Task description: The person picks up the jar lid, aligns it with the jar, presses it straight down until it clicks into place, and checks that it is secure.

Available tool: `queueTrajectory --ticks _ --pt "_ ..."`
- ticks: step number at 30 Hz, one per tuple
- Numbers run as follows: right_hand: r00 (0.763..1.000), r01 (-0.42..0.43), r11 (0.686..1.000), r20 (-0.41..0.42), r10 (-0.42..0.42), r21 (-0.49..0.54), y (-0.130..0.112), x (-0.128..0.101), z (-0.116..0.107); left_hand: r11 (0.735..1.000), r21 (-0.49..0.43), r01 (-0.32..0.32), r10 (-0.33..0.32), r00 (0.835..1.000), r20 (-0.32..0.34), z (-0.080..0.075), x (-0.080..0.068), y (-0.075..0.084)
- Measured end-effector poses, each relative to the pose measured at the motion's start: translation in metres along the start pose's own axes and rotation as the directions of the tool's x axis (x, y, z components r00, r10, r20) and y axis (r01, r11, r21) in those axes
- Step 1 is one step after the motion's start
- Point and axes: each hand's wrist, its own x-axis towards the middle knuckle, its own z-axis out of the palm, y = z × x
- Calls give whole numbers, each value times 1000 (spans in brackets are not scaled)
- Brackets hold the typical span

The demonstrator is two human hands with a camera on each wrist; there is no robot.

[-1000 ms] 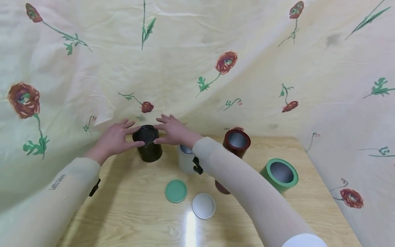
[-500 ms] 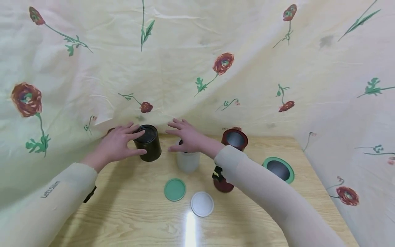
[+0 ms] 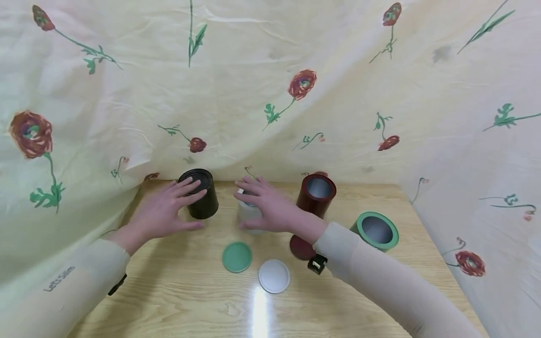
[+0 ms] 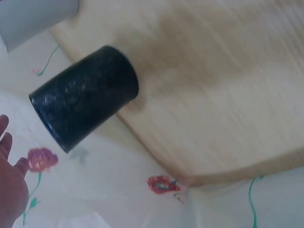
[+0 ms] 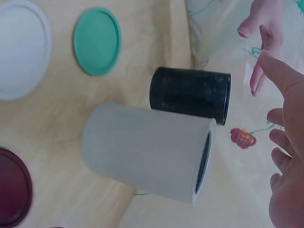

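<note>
A black canister [image 3: 205, 205] with a black lid on top stands at the back left of the table. My left hand [image 3: 158, 213] hovers at its left, fingers spread and overlapping its lid in the head view; the left wrist view shows these fingers apart from the canister [image 4: 85, 97]. My right hand [image 3: 270, 205] hangs over the white canister [image 3: 248, 213], its fingers extended and holding nothing. In the right wrist view the white canister [image 5: 145, 149] stands uncovered beside the black one [image 5: 187, 92], with the right fingers [image 5: 285, 76] beyond its rim.
A dark red canister [image 3: 310, 206] and a green canister [image 3: 359, 226] stand uncovered to the right. Nearer the front lie a green lid [image 3: 237, 257], a white lid [image 3: 274, 276] and a dark red lid [image 3: 301, 247]. Flowered cloth [image 3: 236, 94] hangs behind the wooden table [image 3: 190, 291].
Both hands have come away from the black canister. My right hand has moved right, over the white canister; my left has drawn slightly back toward me. The black lid stays on its canister.
</note>
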Motion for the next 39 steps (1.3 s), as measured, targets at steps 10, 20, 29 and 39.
queueTrajectory --ticks 10,20,29,39 --pt "994 42 999 -103 -39 23 -7 -35 25 995 -41 -91 90 995 -32 26 -14 11" --pt "987 69 996 -151 -59 62 -14 -63 58 988 -112 -106 104 994 -26 56 -24 21" --pt "998 8 999 -63 -5 35 -15 -78 86 991 -102 -91 94 995 29 85 -28 25" --pt "993 -103 994 54 101 46 -8 -85 114 995 -80 -59 64 997 54 111 -33 30"
